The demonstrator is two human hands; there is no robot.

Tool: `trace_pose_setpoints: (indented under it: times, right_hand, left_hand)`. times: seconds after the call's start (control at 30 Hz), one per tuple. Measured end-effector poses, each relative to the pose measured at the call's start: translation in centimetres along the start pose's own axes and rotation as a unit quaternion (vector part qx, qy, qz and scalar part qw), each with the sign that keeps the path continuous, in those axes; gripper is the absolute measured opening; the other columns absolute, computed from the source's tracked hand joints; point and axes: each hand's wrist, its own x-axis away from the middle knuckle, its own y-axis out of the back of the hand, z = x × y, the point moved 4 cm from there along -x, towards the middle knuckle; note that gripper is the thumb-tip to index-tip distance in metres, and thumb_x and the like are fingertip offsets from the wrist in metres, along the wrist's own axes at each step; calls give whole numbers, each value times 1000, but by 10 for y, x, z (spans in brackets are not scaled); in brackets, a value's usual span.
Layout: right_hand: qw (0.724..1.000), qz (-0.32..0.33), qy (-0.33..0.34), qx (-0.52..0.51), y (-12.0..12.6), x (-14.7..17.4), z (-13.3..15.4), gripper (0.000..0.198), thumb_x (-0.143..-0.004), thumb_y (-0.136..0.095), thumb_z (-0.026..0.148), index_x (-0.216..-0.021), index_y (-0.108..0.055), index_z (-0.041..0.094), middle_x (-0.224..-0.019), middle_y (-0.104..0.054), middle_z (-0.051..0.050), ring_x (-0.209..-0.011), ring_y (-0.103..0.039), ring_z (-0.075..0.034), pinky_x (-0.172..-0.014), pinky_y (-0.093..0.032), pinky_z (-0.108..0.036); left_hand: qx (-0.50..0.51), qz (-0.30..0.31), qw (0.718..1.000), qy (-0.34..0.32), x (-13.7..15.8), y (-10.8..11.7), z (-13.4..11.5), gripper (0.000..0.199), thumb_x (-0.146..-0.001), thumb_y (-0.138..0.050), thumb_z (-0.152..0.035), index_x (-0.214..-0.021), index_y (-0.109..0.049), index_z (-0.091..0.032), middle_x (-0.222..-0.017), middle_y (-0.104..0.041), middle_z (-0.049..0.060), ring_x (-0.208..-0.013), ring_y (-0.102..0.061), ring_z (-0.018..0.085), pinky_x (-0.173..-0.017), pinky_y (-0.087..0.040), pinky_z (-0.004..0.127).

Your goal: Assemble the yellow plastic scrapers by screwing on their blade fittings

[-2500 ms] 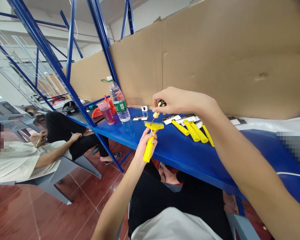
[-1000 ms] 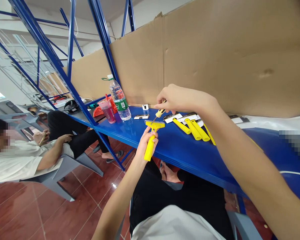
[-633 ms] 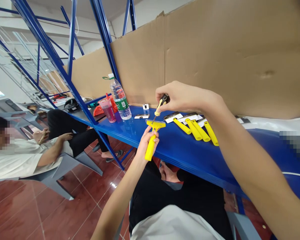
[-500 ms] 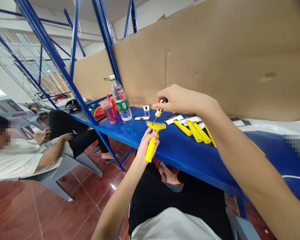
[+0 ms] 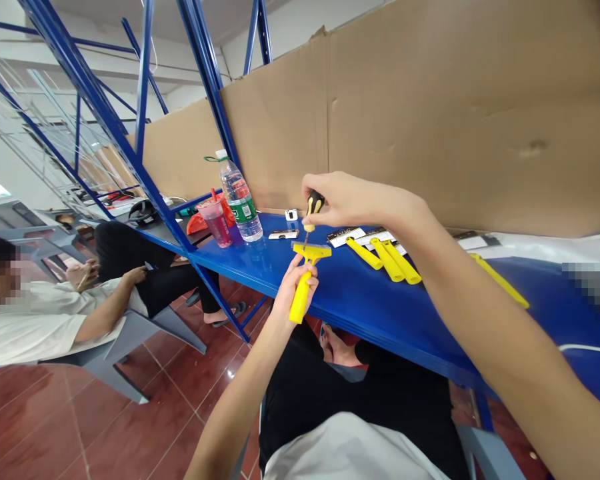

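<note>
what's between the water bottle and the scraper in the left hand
In the head view, a small flat silver-and-black piece lies on the blue table between the bottle and the scraper held by the left hand.

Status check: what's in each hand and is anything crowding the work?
Left hand grips yellow scraper by its handle. Right hand holds screwdriver, tip down on the scraper's head. Spare scrapers lie apart on blue shelf.

Glossy yellow plastic scraper (image 5: pixel 303 283); glossy blue metal shelf (image 5: pixel 370 300); matt cardboard (image 5: pixel 430 113).
</note>
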Motion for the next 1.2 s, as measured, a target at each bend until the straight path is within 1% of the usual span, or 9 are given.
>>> trace_pose_setpoints:
  times: [0.1, 0.23, 0.43, 0.53, 0.67, 0.83, 0.97, 1.07, 1.2]
  right_hand:
    - [998, 22, 42, -48, -4, -1, -3, 31, -92, -82, 36, -118, -67, 25, -120, -80, -10, -99, -68, -28, -79, -48, -38]
    - [994, 18, 80, -77, -7, -3, -4, 22, -93, -81, 33, -110, -71, 26, -112, -81, -7, -98, -69, -26, -80, -49, -37]
    - [994, -13, 81, -68, -12, -9, 1, 20, -91, -84, 31, -105, -71, 24, -99, -77, -5, -91, -67, -23, -78, -45, -36]
    - [994, -40, 74, -73, -14, -13, -1, 26, -88, -88, 34, -96, -66, 23, -91, -73, -3, -86, -63, -22, -76, -43, -36]
    - [994, -49, 56, -77, -15, -15, -7, 32, -87, -90, 36, -93, -61, 24, -88, -70, -3, -83, -61, -22, -74, -43, -37]
    - [994, -30, 58, -90, -11, -9, -11, 28, -89, -86, 36, -104, -65, 25, -101, -76, -6, -86, -64, -24, -75, -47, -39]
    - [984, 1, 92, -154, -10, -5, -12, 25, -93, -81, 33, -113, -68, 26, -117, -80, -7, -97, -70, -26, -81, -53, -39]
    - [979, -3, 107, -175, -12, -7, -13, 27, -94, -79, 31, -118, -67, 27, -119, -82, -6, -100, -73, -26, -85, -55, -40]
    - [987, -22, 84, -138, -13, -10, -12, 28, -94, -81, 33, -118, -69, 27, -116, -81, -7, -97, -71, -25, -85, -53, -39]
  left_hand:
    - [7, 1, 1000, 1, 1, -1, -1, 68, -97, -61, 4, -157, -57, -29, -148, -66, 16, -80, -70, 5, -61, -50, 12]
    - [5, 2, 1000, 1, 0, -1, -2, 68, -98, -61, 2, -157, -58, -31, -149, -65, 15, -80, -70, 5, -60, -50, 12]
    - [20, 8, 1000, 1, -1, 0, -3, 64, -99, -59, 4, -154, -59, -29, -147, -67, 14, -80, -71, 5, -61, -49, 12]
    - [26, 9, 1000, -2, -1, 0, -3, 63, -98, -59, 4, -152, -59, -29, -147, -67, 13, -80, -70, 4, -61, -48, 11]
    - [36, 4, 999, -2, -1, -1, -2, 58, -102, -55, 4, -151, -58, -27, -145, -67, 14, -79, -69, 4, -61, -48, 12]
    - [29, -1, 1000, -11, 0, -2, -3, 61, -100, -58, 4, -151, -59, -29, -148, -66, 13, -80, -68, 4, -61, -48, 12]
    - [33, 7, 999, -10, 0, -2, -3, 60, -100, -58, 4, -150, -60, -29, -151, -65, 14, -79, -68, 4, -61, -48, 13]
    - [42, 10, 999, -9, 0, -1, -3, 58, -101, -56, 4, -150, -59, -27, -151, -66, 15, -79, -68, 4, -61, -48, 13]
    - [38, 8, 999, -17, -1, 1, -4, 55, -101, -60, 2, -148, -60, -27, -149, -67, 14, -80, -69, 5, -64, -49, 14]
